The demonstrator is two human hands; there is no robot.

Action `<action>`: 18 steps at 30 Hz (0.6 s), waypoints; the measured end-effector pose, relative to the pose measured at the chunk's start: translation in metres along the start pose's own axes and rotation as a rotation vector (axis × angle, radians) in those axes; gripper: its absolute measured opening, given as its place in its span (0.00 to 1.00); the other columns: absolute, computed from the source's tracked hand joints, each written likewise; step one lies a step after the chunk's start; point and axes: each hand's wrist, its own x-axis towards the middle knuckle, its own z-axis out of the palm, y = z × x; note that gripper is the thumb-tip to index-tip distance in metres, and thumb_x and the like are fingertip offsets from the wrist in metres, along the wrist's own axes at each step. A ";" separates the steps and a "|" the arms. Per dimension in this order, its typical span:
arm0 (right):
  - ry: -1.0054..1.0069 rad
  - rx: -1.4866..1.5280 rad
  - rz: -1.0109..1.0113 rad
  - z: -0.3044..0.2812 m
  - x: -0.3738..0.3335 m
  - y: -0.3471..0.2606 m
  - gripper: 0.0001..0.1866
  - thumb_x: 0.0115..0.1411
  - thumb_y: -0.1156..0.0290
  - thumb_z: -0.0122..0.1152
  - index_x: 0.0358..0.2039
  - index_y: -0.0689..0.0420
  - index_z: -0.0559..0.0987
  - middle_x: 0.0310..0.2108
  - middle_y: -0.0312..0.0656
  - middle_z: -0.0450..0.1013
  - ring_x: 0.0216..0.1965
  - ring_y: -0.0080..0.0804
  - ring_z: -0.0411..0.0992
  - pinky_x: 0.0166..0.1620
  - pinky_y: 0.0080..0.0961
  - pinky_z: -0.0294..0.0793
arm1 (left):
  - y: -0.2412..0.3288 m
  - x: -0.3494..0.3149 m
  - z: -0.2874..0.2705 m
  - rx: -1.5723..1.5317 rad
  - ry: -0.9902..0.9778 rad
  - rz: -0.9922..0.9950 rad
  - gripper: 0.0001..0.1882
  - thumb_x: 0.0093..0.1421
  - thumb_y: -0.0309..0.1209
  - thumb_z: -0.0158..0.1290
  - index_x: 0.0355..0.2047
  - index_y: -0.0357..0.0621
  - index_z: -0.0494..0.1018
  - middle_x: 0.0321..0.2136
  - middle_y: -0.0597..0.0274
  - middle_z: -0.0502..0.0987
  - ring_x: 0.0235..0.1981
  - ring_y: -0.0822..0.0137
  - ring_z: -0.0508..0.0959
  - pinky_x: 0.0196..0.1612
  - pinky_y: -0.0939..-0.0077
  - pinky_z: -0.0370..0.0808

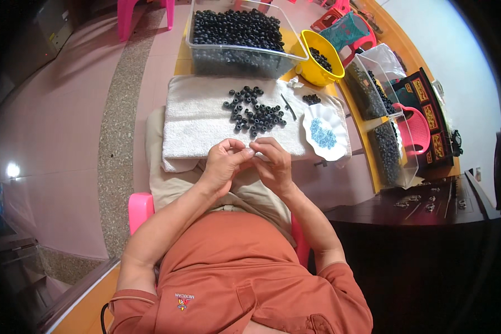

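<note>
My left hand (222,162) and my right hand (274,162) meet fingertip to fingertip over the near edge of a folded white towel (192,125). Both are closed in a pinch; whatever lies between the fingers is too small or hidden to make out. Just beyond them, a loose spread of round black beads with holes (256,116) rests on the towel. To its right lie a thin dark stick (289,106) and a smaller cluster of black pieces (312,99). A white scalloped dish (333,153) near my right hand holds tiny blue bits (322,133).
Behind the towel stands a large clear bin (234,60) full of black beads. A yellow bucket (304,69) with more beads is to its right. Further right are clear bins (367,94), a pink basket (414,131) and a dark tabletop (373,209). A pink stool (127,19) stands far left.
</note>
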 end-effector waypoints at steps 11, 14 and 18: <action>0.073 -0.128 -0.059 0.002 0.005 -0.009 0.21 0.45 0.84 0.66 0.43 0.61 0.77 0.38 0.48 0.74 0.38 0.41 0.75 0.39 0.28 0.75 | 0.001 0.001 -0.001 0.056 0.017 0.021 0.07 0.59 0.21 0.57 0.35 0.40 0.70 0.31 0.61 0.78 0.33 0.72 0.78 0.39 0.77 0.77; 0.075 -0.217 -0.139 0.002 0.004 -0.009 0.23 0.44 0.83 0.67 0.44 0.61 0.76 0.36 0.48 0.76 0.36 0.41 0.75 0.37 0.29 0.75 | 0.001 0.001 -0.001 0.104 0.022 0.025 0.06 0.59 0.21 0.56 0.34 0.40 0.70 0.31 0.60 0.78 0.32 0.72 0.79 0.38 0.78 0.77; 0.089 -0.162 -0.169 0.000 0.005 -0.008 0.25 0.42 0.84 0.67 0.45 0.60 0.76 0.33 0.46 0.75 0.33 0.40 0.75 0.34 0.30 0.74 | -0.005 0.005 -0.006 0.125 0.019 0.035 0.06 0.59 0.20 0.56 0.34 0.40 0.70 0.31 0.59 0.79 0.32 0.72 0.79 0.37 0.78 0.77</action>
